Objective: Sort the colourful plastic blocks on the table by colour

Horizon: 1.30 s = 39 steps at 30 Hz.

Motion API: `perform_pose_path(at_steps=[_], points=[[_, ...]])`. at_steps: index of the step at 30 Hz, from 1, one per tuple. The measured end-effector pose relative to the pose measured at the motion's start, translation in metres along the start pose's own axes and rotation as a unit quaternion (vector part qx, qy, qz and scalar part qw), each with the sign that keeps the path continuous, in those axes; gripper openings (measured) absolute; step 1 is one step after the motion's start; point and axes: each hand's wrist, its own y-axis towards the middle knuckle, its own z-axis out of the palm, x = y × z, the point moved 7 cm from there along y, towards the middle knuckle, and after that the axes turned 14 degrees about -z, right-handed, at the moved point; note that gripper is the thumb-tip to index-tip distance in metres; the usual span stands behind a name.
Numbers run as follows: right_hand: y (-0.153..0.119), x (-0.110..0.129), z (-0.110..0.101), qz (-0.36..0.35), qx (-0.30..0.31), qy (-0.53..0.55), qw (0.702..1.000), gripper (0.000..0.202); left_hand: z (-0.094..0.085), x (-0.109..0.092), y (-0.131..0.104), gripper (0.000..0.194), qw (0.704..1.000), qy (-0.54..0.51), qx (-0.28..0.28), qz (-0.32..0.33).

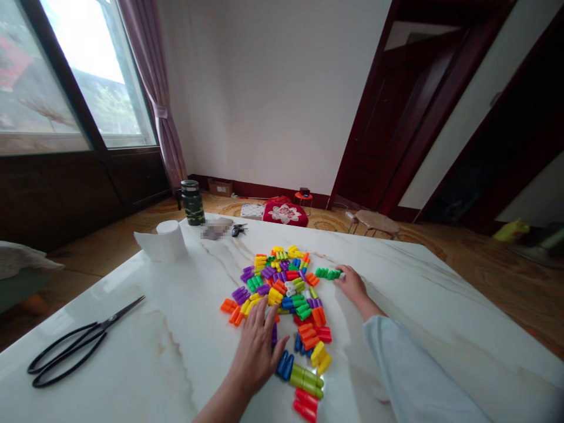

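Note:
A loose heap of bright plastic building blocks [291, 286], finger-shaped and joined in short rows, covers the middle of the marble-patterned table [198, 329]. My left hand [259, 346] lies over the near left side of the heap, fingers stretched out and thumb apart. Its fingertips reach the yellow blocks [252, 304]. On the heap's right, my right hand [351, 285] pinches the end of a row of green blocks [326, 273], with a small whitish bit at the fingertips. Lime-green blocks [307, 380] and red blocks [305, 405] lie nearest to me.
Black-handled scissors [94, 336] lie on the left of the table. Farther back stand a white paper roll [170, 241] and a camouflage bottle [192, 202], with keys [239, 230] beside a blurred object. A round stool [376, 221] is beyond the table's far edge.

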Motion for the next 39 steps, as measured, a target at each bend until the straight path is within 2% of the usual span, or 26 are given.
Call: perform_pose_path(at_steps=[4, 14, 31, 35, 39], points=[[0.000, -0.009, 0.007, 0.006, -0.009, 0.017, 1.000, 0.027, -0.001, 0.000, 0.000, 0.058, 1.000, 0.002, 0.001, -0.001], [0.005, -0.017, 0.009, 0.040, -0.035, 0.020, 0.998, 0.024, -0.002, -0.002, 0.001, 0.056, 1.000, 0.006, 0.014, -0.005], [0.003, -0.003, 0.004, 0.047, -0.038, 0.048, 0.997, 0.022, -0.002, -0.002, 0.001, 0.056, 1.000, -0.003, 0.014, -0.004], [-0.001, 0.001, -0.002, 0.064, -0.070, 0.064, 0.993, 0.030, -0.002, -0.002, 0.002, 0.056, 1.000, -0.005, 0.022, -0.001], [-0.028, 0.015, -0.013, 0.098, -0.131, 0.073, 0.984, 0.041, -0.005, -0.005, 0.003, 0.055, 1.000, -0.015, 0.019, -0.001]])
